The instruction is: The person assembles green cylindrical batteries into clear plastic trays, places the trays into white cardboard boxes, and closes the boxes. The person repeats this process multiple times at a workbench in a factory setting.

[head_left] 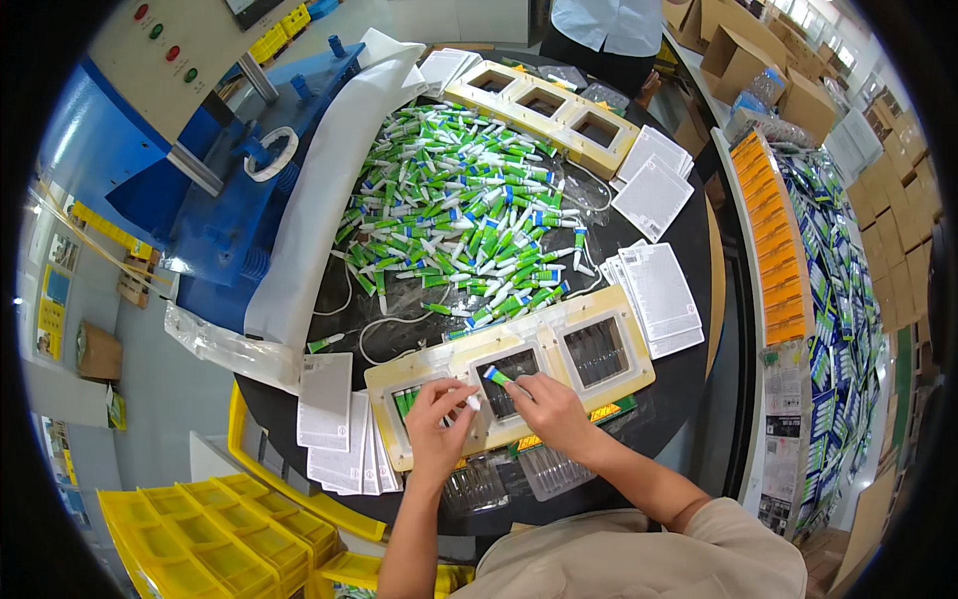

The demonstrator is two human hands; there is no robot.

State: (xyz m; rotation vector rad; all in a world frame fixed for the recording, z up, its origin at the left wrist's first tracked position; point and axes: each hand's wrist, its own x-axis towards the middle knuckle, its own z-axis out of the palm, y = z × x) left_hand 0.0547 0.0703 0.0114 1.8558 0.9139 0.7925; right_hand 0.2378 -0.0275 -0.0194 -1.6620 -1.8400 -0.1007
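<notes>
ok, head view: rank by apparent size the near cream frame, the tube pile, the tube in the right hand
1. Tube pile, largest.
2. Near cream frame; it lies closer to the camera, so the gap is unsure.
3. Tube in the right hand, smallest by far.

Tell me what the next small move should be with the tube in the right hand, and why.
Probably lower the green tube into the middle window of the cream frame: the right hand holds it at that opening, while the left hand rests beside the left window, which already holds tubes.
</notes>
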